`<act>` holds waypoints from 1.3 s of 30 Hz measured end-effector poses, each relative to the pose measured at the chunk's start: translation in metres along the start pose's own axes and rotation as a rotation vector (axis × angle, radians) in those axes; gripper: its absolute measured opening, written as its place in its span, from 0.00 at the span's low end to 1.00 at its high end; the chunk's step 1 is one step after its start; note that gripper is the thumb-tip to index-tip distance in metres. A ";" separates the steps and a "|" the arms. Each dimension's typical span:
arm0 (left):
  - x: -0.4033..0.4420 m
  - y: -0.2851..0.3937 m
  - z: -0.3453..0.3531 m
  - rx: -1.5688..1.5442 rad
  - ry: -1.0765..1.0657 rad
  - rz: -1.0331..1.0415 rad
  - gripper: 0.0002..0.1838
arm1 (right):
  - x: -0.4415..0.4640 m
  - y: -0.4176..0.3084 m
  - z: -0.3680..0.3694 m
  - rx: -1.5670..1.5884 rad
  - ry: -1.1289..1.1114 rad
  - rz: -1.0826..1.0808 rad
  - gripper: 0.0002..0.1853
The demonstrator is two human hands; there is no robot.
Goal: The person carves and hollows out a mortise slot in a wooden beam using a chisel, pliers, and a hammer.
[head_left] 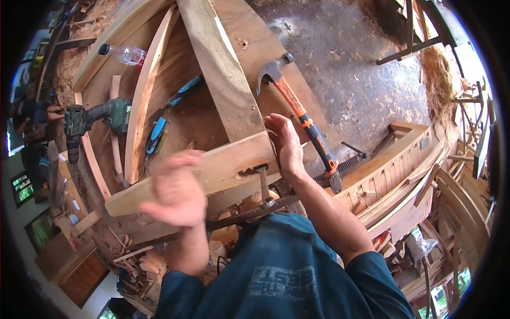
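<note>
- holds the left hand [178, 191] over the left part of a pale wooden board with a rounded end [228, 164], blurred, thumb apart from the loosely grouped fingers; cannot tell any contact there
- sets the right hand [288, 151] at the board's right end, fingers slightly bent and close together; cannot tell how firmly pressed
- has the board lying crosswise just in front of the body, near a dark-edged slot [248, 171] and a short grey metal bar [264, 186]
- has a broad, flat wooden beam [220, 69] running away from behind the board
- has an orange and dark-blue claw hammer [289, 98] lying just beside the right hand, head pointing away
- has, farther left, a curved pale wooden strip [144, 101], a blue-handled tool [155, 135], a green and black cordless drill [118, 114] and a clear plastic bottle with a dark cap [131, 55]
- shows, at far left, part of another person [34, 114]
</note>
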State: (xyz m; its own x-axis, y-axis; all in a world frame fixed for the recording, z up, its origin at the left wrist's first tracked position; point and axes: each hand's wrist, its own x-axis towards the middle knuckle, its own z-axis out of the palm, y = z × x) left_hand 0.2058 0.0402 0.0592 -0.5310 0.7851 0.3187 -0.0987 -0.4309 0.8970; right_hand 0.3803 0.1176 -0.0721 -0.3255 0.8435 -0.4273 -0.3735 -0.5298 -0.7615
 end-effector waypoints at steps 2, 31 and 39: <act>-0.002 -0.009 0.025 0.076 0.091 0.108 0.53 | -0.003 0.004 0.004 -0.046 0.024 -0.052 0.27; -0.048 -0.085 0.157 0.551 -0.225 0.361 0.26 | 0.016 0.011 -0.009 0.031 0.047 -0.047 0.28; 0.005 -0.031 0.027 0.633 -0.350 -0.021 0.18 | -0.014 -0.141 -0.020 -0.677 0.090 -0.190 0.32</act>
State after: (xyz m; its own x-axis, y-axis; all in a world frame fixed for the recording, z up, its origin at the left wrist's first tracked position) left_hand 0.2290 0.0693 0.0406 -0.2232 0.9327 0.2833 0.4571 -0.1566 0.8755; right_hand 0.4551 0.1823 0.0317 -0.2243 0.9353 -0.2737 0.2150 -0.2264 -0.9500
